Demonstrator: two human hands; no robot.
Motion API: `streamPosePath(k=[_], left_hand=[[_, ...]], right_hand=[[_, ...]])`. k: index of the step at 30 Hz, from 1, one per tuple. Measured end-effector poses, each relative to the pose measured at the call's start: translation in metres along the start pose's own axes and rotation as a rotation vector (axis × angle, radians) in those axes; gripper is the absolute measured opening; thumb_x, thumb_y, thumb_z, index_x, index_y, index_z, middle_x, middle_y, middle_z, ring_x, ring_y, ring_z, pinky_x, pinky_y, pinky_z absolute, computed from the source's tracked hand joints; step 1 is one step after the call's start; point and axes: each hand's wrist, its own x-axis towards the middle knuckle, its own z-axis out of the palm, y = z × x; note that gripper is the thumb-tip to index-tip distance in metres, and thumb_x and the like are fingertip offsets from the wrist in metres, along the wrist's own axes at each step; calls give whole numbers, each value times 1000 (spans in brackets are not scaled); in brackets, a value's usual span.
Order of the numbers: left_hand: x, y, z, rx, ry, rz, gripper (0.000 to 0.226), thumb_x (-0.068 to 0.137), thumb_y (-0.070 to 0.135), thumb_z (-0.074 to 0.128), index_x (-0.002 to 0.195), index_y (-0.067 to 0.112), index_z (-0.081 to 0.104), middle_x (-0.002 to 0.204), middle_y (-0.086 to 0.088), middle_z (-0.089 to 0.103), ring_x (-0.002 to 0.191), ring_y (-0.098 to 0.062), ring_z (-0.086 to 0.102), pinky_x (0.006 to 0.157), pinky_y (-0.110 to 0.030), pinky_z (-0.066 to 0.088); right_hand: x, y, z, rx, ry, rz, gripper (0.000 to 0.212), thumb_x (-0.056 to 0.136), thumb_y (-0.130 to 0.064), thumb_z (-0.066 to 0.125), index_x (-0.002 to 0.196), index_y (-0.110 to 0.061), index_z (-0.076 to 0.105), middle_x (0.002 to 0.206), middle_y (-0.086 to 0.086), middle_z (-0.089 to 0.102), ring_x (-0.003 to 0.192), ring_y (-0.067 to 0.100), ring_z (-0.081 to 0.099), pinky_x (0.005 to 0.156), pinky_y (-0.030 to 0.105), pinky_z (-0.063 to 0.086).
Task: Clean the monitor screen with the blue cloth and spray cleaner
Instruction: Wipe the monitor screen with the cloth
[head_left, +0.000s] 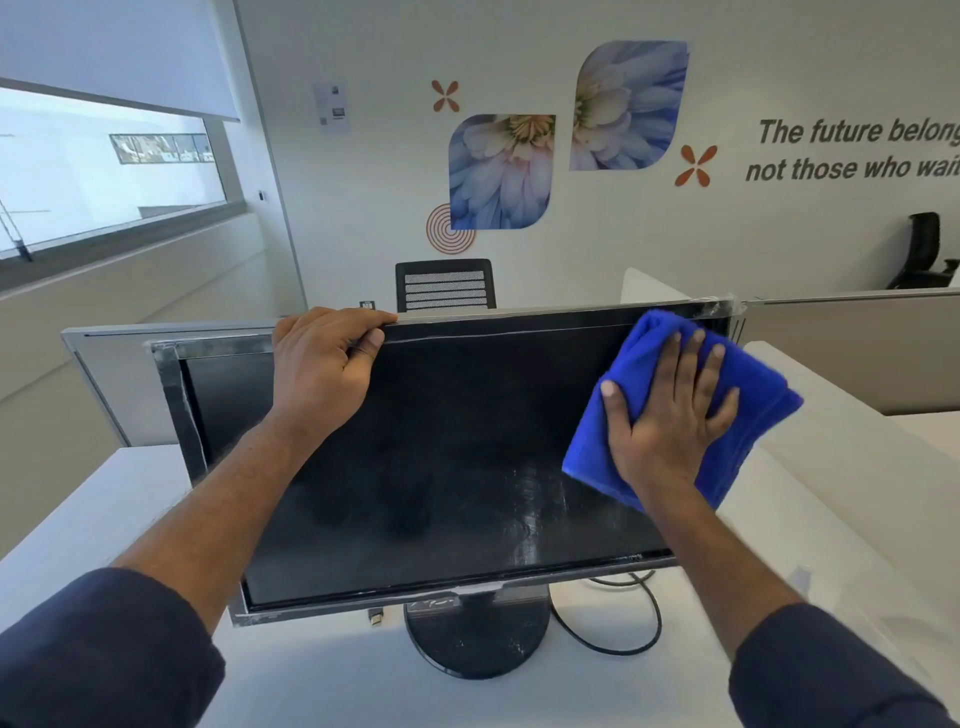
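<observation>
We've got a white desk (130, 519) carrying the monitor's round black base (478, 639) at lower centre, a black cable (623, 639) looping just right.

We see two bare forearms coming in from the bottom corners, each in a dark navy sleeve pushed up short of the elbow: left sleeve (98, 654), right sleeve (831, 670). The fabric looks plain and matte with soft folds at the cuffs, and we can make out no logos, buttons or stitching. Left hand (324, 371) and right hand (670, 415) are bare, with short nails visible on the fingers (698, 338).
</observation>
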Motion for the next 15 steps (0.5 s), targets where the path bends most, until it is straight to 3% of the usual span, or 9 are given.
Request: streamPosePath(k=[6,10,15], left_hand=[[1,-2,2,8,3,-3,23,96,17,60,112,24,75,107,4,76,99,-19,61,88,-27,26],[4,3,5,12,-1,9,26,95,22,55,112,25,75,106,4,76,99,-19,61,90,-31,28],[1,0,4,24,25,12,23,96,18,58,112,22,75,106,3,76,98,-21,62,89,-30,28]], right_hand=[[9,17,2,-46,5,-78,82,95,-67,22,158,-20,-1,167,3,6,154,25,-2,118,57,1],[-35,46,20,-39,-26,-23,72,99,-60,15,157,-24,-8,166,6,10,154,26,0,120,56,7],[-115,81,44,-73,-122,-2,75,100,-57,13,158,-13,-6,164,15,14,153,31,3,121,55,11]])
